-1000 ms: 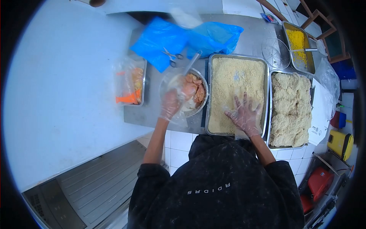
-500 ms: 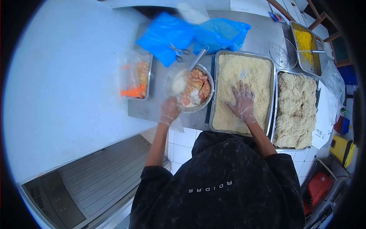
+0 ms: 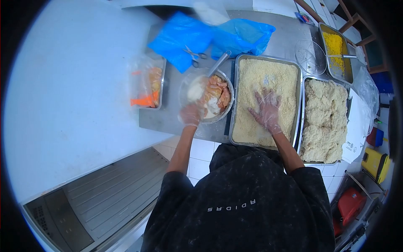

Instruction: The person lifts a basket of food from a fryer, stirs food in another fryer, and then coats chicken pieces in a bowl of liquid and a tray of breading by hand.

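Gloved in clear plastic, my left hand (image 3: 191, 114) is at the lower left rim of a metal bowl (image 3: 231, 102); its fingers are blurred. Pieces of raw meat (image 3: 216, 90) and white powder or batter lie in the bowl, and a metal handle (image 3: 219, 62) leans out over its back rim. My right hand (image 3: 268, 111), also in a clear glove, lies with fingers spread on pale crumbs (image 3: 258, 71) in a large metal tray (image 3: 236, 98).
A second tray of crumb-covered pieces (image 3: 325, 122) stands at the right, with a wire strainer (image 3: 310, 56) and yellow crumbs (image 3: 334, 46) behind. Scissors (image 3: 194, 55) lie on blue plastic (image 3: 180, 38). A container with orange items (image 3: 147, 100) is at the left.
My left hand has moved slightly right and up against the bowl, and its fingers have loosened from a fist into a blur. My right hand has stayed on the crumbs.
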{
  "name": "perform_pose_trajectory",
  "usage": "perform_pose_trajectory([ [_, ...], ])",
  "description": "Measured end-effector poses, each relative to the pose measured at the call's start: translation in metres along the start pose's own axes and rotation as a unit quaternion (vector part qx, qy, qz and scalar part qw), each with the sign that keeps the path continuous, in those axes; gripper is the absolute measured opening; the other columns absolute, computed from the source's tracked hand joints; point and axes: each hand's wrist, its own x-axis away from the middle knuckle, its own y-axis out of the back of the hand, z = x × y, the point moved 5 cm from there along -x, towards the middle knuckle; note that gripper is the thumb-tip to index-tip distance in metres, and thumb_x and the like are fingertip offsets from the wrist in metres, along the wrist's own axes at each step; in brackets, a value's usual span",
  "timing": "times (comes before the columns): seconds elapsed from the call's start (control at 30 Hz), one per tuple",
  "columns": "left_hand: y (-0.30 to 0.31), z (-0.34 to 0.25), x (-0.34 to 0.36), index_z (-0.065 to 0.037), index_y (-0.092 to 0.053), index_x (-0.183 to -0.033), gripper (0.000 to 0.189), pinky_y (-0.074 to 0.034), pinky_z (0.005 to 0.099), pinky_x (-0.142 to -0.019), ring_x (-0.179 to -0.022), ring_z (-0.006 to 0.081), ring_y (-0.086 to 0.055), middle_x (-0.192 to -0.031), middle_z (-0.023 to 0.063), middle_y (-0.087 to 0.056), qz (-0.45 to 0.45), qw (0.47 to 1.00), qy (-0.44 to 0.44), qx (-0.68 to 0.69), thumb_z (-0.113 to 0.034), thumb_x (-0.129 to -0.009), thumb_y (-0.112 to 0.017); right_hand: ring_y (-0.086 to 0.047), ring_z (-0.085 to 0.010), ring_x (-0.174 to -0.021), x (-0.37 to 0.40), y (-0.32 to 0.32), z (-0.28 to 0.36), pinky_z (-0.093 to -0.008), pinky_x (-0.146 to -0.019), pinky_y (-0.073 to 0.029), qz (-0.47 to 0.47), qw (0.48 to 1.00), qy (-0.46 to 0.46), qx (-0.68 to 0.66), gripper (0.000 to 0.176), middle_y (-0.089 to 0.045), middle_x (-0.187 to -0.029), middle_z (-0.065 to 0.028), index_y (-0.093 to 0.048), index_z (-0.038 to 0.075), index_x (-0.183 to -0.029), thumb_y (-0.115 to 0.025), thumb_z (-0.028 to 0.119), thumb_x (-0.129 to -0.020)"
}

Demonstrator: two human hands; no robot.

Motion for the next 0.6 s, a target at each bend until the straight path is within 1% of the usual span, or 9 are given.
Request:
perform_pose_trajectory([
  [0.1,0.010,-0.006,-0.001,-0.012,-0.065,-0.083,0.013,-0.052,0.0389,-0.066,-0.080,0.0282,-0.066,-0.087,0.0117,-0.065,0.018,0.999,0.000,-0.049,-0.021,-0.078,-0.058,-0.012,-0.0375,-0.137,0.000,-0.004,-0.001,-0.0579,-0.106,0.000,-0.008,1.000,0.004,0.001,0.073,-0.021,-0.147,-0.0195,-0.026,0.020,-0.143,-0.042,0.060,-0.084],
  [0.2,-0.008,0.000,-0.010,-0.012,-0.063,-0.086,0.012,-0.053,0.0387,-0.066,-0.081,0.0275,-0.066,-0.088,0.0112,-0.065,-0.028,0.995,-0.025,-0.091,-0.020,-0.079,-0.057,-0.013,-0.0370,-0.137,0.001,-0.005,-0.001,-0.0577,-0.106,-0.001,-0.008,1.000,0.007,0.003,0.072,-0.022,-0.147,-0.0199,-0.026,0.019,-0.143,-0.041,0.059,-0.085],
  [0.3,-0.017,0.001,-0.013,-0.012,-0.063,-0.088,0.012,-0.052,0.0394,-0.066,-0.081,0.0278,-0.065,-0.087,0.0115,-0.064,-0.074,0.992,-0.053,-0.090,-0.017,-0.079,-0.056,-0.013,-0.0369,-0.137,0.002,-0.004,-0.001,-0.0571,-0.107,-0.001,-0.016,1.000,0.012,0.002,0.072,-0.023,-0.146,-0.0202,-0.026,0.019,-0.143,-0.041,0.059,-0.085],
  [0.37,-0.030,0.006,-0.021,-0.011,-0.062,-0.087,0.013,-0.052,0.0397,-0.067,-0.080,0.0292,-0.065,-0.087,0.0128,-0.064,-0.054,0.995,-0.058,-0.061,-0.019,-0.079,-0.057,-0.014,-0.0371,-0.137,0.001,-0.002,-0.001,-0.0568,-0.107,-0.001,-0.030,0.999,0.015,0.001,0.071,-0.024,-0.146,-0.0205,-0.027,0.019,-0.143,-0.041,0.058,-0.085],
  [0.47,-0.034,0.014,-0.023,-0.010,-0.062,-0.086,0.015,-0.052,0.0405,-0.067,-0.080,0.0316,-0.064,-0.087,0.0144,-0.064,-0.049,0.996,-0.074,0.003,-0.022,-0.077,-0.060,-0.008,-0.0342,-0.139,0.000,-0.001,-0.002,-0.0577,-0.107,-0.001,0.058,0.998,-0.016,0.026,0.071,-0.019,-0.149,-0.0162,-0.015,0.024,-0.146,-0.033,0.060,-0.087],
  [0.6,-0.031,0.036,-0.018,-0.008,-0.060,-0.082,0.018,-0.051,0.0412,-0.067,-0.081,0.0334,-0.062,-0.087,0.0157,-0.064,-0.087,0.986,-0.126,0.073,-0.023,-0.073,-0.064,-0.009,-0.0340,-0.139,0.002,0.001,-0.003,-0.0565,-0.108,-0.001,0.047,0.999,-0.017,0.017,0.070,-0.021,-0.148,-0.0164,-0.018,0.024,-0.145,-0.034,0.059,-0.087],
])
